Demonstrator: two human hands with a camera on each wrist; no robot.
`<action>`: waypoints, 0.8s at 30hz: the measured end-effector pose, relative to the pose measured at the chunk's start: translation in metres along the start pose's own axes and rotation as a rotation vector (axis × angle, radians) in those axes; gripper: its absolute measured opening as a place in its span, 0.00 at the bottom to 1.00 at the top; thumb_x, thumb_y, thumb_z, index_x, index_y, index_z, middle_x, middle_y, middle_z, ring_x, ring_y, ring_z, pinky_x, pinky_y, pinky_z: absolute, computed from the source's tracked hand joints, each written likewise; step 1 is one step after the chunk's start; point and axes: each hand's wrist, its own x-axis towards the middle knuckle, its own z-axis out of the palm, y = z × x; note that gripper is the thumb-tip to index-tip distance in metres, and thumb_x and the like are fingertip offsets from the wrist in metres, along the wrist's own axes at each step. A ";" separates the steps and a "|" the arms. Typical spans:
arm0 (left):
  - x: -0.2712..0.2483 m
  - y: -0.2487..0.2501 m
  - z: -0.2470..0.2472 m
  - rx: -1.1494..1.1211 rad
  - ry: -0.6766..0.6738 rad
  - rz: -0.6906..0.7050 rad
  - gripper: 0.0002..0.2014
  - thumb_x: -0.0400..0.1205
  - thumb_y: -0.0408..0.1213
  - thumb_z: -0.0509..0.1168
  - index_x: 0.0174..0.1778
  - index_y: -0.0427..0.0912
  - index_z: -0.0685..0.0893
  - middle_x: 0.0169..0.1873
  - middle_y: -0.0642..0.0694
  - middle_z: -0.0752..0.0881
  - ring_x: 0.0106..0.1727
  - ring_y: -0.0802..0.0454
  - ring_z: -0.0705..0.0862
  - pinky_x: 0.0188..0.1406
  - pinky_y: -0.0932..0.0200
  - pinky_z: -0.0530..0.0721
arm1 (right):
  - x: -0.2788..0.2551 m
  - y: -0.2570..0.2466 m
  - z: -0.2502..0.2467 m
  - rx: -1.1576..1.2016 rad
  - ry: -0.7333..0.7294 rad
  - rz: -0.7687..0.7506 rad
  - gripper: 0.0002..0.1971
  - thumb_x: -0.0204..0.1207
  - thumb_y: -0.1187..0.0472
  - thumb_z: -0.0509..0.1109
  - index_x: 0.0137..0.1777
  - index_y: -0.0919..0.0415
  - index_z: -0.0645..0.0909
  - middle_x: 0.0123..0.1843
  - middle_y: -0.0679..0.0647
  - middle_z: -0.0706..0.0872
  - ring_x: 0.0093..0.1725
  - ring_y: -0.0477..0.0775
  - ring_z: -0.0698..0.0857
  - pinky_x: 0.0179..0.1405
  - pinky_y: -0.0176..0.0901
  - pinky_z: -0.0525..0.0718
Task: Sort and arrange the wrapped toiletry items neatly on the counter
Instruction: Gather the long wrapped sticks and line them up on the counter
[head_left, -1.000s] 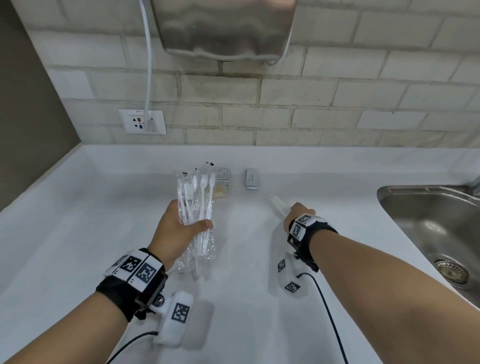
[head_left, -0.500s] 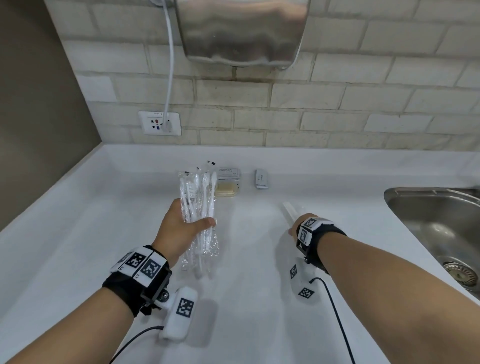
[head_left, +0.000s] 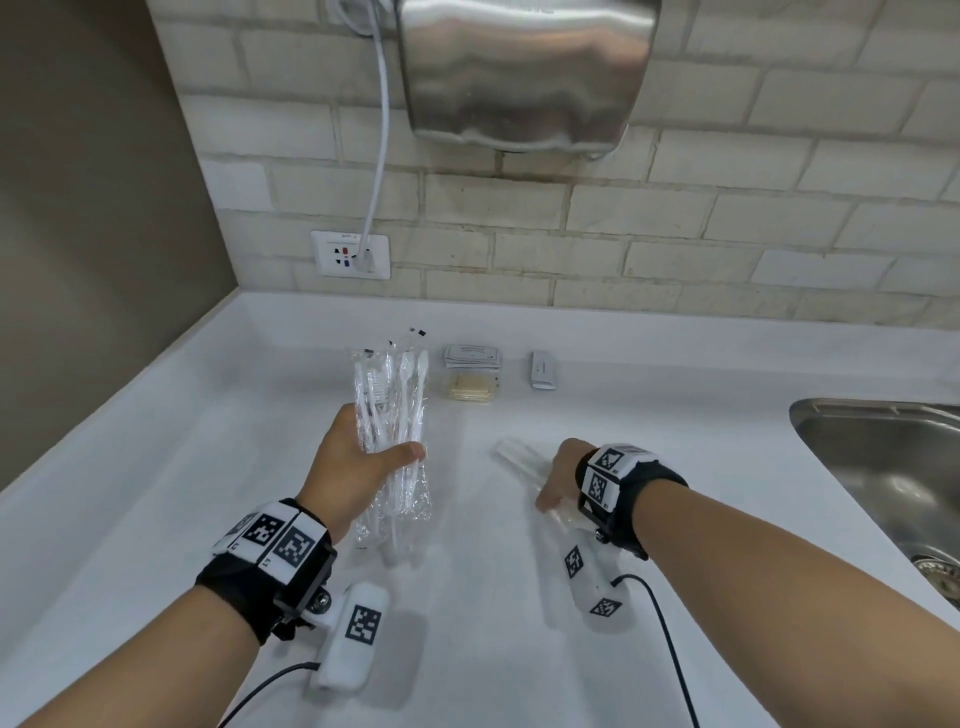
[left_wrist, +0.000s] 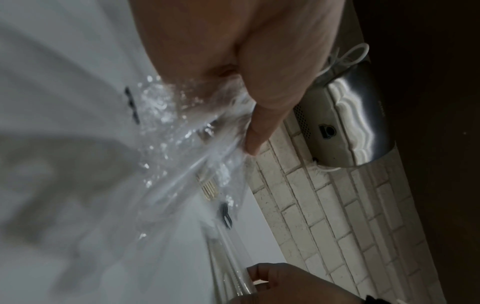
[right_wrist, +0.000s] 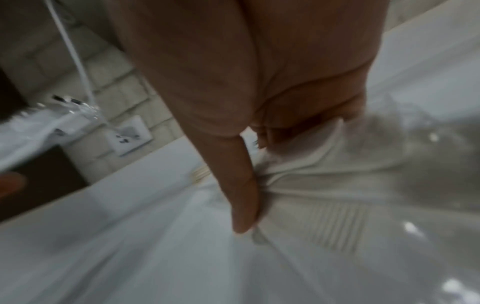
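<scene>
wrapped toothbrushes in left hand

The right hand has drawn back toward the person with the wrapped comb in its fingers, so more of the packet now sticks out beyond them. The left hand's bundle of wrapped toothbrushes has tipped slightly more upright.

Black wrist straps, checkered marker tags, white camera pods, black cables
</scene>
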 end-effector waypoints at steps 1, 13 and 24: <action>-0.001 0.001 -0.006 -0.007 0.017 0.005 0.27 0.70 0.37 0.80 0.62 0.48 0.76 0.54 0.45 0.87 0.54 0.44 0.88 0.48 0.48 0.87 | 0.001 -0.010 0.001 0.035 -0.006 -0.031 0.25 0.66 0.51 0.80 0.58 0.64 0.81 0.57 0.56 0.86 0.56 0.59 0.86 0.58 0.48 0.84; 0.008 -0.003 -0.127 0.001 0.259 -0.029 0.24 0.73 0.35 0.78 0.62 0.48 0.75 0.54 0.50 0.86 0.53 0.54 0.85 0.44 0.61 0.82 | 0.038 -0.204 0.006 0.364 -0.034 -0.311 0.26 0.66 0.50 0.80 0.59 0.63 0.80 0.54 0.56 0.86 0.52 0.58 0.86 0.53 0.46 0.84; 0.065 -0.026 -0.159 0.026 0.267 -0.079 0.24 0.73 0.37 0.78 0.60 0.51 0.74 0.52 0.58 0.84 0.55 0.62 0.83 0.45 0.65 0.79 | 0.115 -0.297 -0.018 0.339 0.024 -0.175 0.29 0.70 0.42 0.75 0.62 0.63 0.82 0.58 0.58 0.89 0.54 0.59 0.87 0.60 0.46 0.83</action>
